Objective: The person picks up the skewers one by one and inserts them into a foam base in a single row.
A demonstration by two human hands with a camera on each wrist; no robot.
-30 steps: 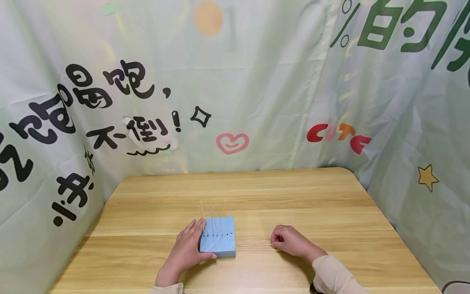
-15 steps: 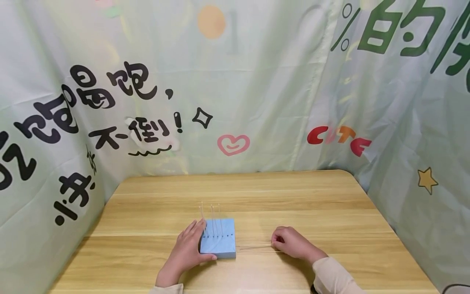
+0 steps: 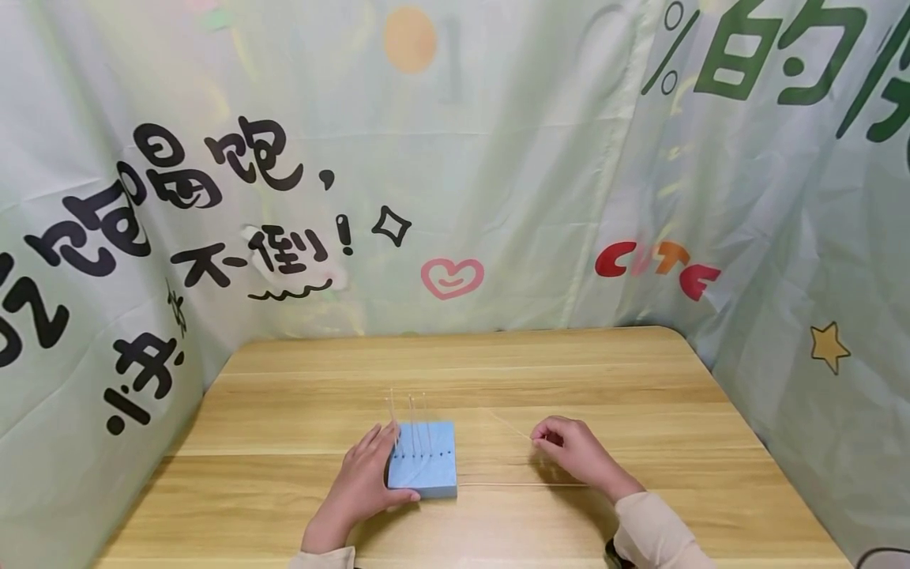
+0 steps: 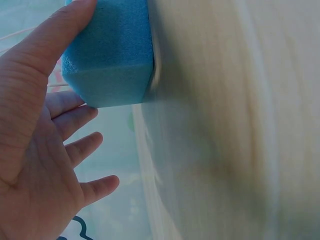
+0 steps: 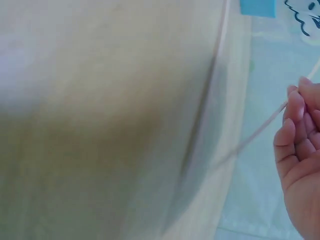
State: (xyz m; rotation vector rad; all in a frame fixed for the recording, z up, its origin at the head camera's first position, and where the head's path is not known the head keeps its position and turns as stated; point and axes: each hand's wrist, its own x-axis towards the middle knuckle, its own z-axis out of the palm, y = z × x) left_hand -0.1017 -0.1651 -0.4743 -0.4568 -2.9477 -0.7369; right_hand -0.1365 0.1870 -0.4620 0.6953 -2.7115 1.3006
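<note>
A light blue foam block (image 3: 426, 476) sits on the table, a row of small dark holes across its top. Several thin pale sticks (image 3: 411, 419) stand upright in its left part. My left hand (image 3: 355, 486) holds the block at its left side, thumb along the front face and fingers behind; the left wrist view shows the thumb against the blue foam (image 4: 115, 40). To the right, my right hand (image 3: 579, 452) pinches a thin stick (image 3: 510, 425) between thumb and fingertips, raised over the table and slanting up to the left. The stick (image 5: 257, 131) also runs past the fingers in the right wrist view.
Another thin stick (image 3: 519, 484) lies flat on the wooden table (image 3: 569, 371), running right from beside the block toward the right forearm. A printed curtain (image 3: 526, 197) hangs around the table's back and sides.
My right hand has picked one stick up off the table and moved slightly up and right, tilting it. The other stick stays lying there. My left hand and the block have not moved.
</note>
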